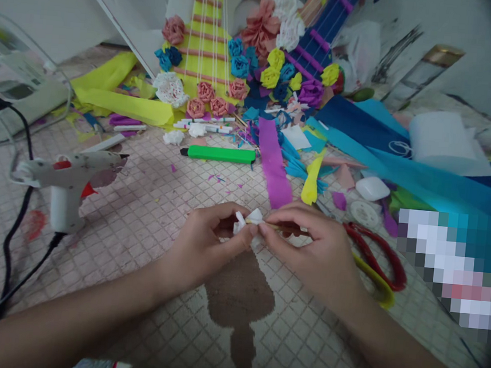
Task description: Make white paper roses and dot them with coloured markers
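Near the middle of the table, my left hand [212,238] pinches a small crumpled piece of white paper [255,215] between thumb and fingers. My right hand [310,235] meets it from the other side, its thumb and fingers closed on a thin wooden stick [276,227]. The stick's left end reaches the white paper, and the fingertips of both hands are close together there. Fingers partly cover the paper and stick. Just beyond the hands lies a green marker [221,154] with a black end.
A white glue gun [67,183] with a black cable is at left. Red-handled scissors [379,258] lie beside my right wrist. Behind are a yellow paper guitar [206,43], a blue one [315,47], paper flowers, strips, scraps and a white roll [436,137].
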Action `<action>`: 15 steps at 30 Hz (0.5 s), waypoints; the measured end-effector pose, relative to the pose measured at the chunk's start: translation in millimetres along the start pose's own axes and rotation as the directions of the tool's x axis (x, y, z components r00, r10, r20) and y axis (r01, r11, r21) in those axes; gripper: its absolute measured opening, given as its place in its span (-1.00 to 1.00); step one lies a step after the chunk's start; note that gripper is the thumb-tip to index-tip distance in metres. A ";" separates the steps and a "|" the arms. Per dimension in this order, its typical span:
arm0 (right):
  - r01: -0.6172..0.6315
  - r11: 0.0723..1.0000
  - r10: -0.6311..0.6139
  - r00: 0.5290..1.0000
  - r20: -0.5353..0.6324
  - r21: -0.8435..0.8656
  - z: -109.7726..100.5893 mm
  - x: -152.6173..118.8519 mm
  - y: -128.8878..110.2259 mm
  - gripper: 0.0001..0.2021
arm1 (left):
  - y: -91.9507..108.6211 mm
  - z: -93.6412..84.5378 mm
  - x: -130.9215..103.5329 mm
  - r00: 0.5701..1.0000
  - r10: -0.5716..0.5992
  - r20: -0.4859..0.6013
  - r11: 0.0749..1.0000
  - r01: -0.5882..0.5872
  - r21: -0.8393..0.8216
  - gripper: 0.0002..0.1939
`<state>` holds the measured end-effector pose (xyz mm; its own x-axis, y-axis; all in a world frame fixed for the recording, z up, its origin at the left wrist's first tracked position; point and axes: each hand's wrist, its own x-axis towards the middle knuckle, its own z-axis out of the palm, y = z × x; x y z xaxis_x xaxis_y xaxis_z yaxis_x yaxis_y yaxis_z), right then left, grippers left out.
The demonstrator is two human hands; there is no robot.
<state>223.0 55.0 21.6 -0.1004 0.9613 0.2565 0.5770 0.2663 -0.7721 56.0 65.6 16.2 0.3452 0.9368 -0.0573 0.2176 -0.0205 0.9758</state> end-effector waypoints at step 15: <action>-0.047 0.999 0.047 0.996 0.080 -0.001 -5.8 3.3 0.5 -0.97 | -0.4 -1.8 1.2 0.988 0.152 -0.035 0.956 -0.138 0.260 -0.90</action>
<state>227.6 57.9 25.4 -0.1376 0.9754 0.1725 0.5820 0.2205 -0.7827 54.6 67.4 16.1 0.3418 0.9345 0.0991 0.3976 -0.2394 0.8858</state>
